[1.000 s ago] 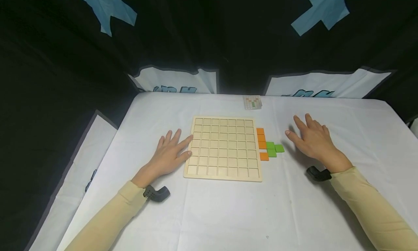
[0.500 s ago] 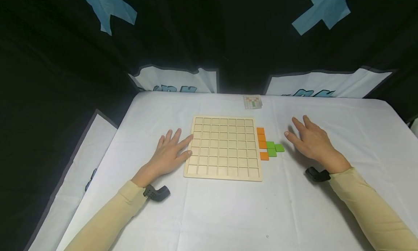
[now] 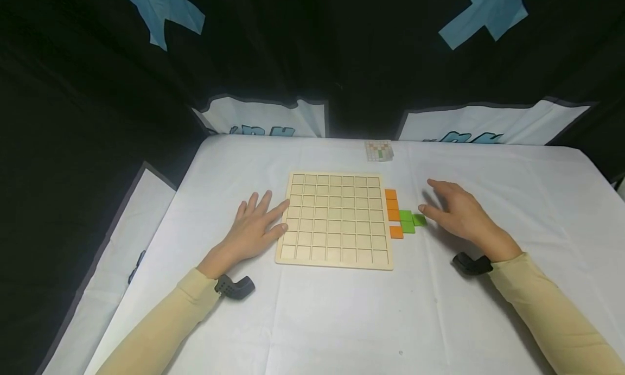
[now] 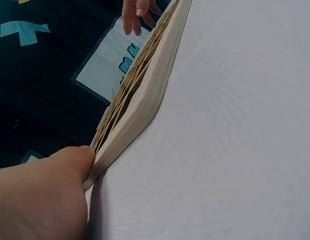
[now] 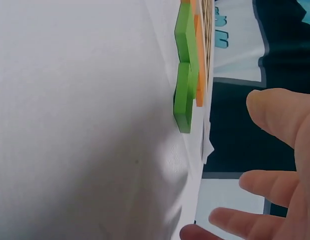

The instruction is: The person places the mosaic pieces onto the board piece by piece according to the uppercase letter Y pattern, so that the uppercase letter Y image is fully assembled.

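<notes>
A pale wooden grid board [image 3: 334, 221] lies flat on the white table, its square cells bare. My left hand [image 3: 251, 231] rests at the board's left edge, fingers spread, with thumb and index finger touching the rim; the left wrist view shows the thumb [image 4: 77, 157] against the board's side. My right hand [image 3: 459, 212] hovers right of the tiles, fingers extended and holding nothing. Its thumb tip is close to the rightmost green tile [image 3: 419, 220]. Other green tiles [image 3: 407, 227] and several orange tiles [image 3: 392, 204] lie along the board's right side.
A small printed pattern card [image 3: 378, 151] lies near the table's far edge. White cloth [image 3: 342, 321] covers the table. Dark curtains [image 3: 312, 49] with blue patches hang behind and to the left. Each wrist wears a dark band with a camera mount [image 3: 235, 288].
My right hand has moved left and slightly lower, its thumb coming close to the rightmost green tile. The left hand, board and tiles stay as they were.
</notes>
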A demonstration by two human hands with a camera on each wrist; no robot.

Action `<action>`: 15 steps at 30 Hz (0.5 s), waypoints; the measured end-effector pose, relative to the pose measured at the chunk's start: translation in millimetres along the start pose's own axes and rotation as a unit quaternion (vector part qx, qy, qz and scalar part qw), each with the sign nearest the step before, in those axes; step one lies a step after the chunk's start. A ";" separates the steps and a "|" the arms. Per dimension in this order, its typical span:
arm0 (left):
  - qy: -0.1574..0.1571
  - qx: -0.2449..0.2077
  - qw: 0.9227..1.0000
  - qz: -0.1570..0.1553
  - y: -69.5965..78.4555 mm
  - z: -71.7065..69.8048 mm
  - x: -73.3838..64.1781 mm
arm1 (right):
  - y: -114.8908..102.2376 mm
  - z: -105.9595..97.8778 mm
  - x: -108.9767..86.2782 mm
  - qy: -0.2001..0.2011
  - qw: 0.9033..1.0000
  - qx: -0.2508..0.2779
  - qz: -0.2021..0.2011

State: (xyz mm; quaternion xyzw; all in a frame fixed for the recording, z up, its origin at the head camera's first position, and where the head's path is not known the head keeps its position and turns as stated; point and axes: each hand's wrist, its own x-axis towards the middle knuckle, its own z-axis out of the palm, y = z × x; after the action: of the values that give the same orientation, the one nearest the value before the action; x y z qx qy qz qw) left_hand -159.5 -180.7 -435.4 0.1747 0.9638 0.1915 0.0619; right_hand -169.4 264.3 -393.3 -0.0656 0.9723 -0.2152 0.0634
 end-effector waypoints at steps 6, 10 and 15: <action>-0.002 0.001 1.000 0.000 -0.9 1.0 0.2 | -2.5 4.4 -2.1 0.020 0.999 0.020 -0.019; -0.003 0.000 1.000 -0.001 -0.7 0.9 0.6 | -3.1 6.3 -3.2 0.021 0.999 0.031 -0.027; -0.004 0.001 1.000 -0.003 -0.8 0.1 0.8 | -4.2 8.1 -4.7 0.019 0.998 0.029 -0.048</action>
State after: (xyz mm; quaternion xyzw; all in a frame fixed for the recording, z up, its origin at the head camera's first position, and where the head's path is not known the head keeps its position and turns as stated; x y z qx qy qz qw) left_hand -160.4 -181.0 -435.8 0.1725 0.9643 0.1896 0.0666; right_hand -163.1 257.9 -398.3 -0.1066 0.9624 -0.2470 0.0367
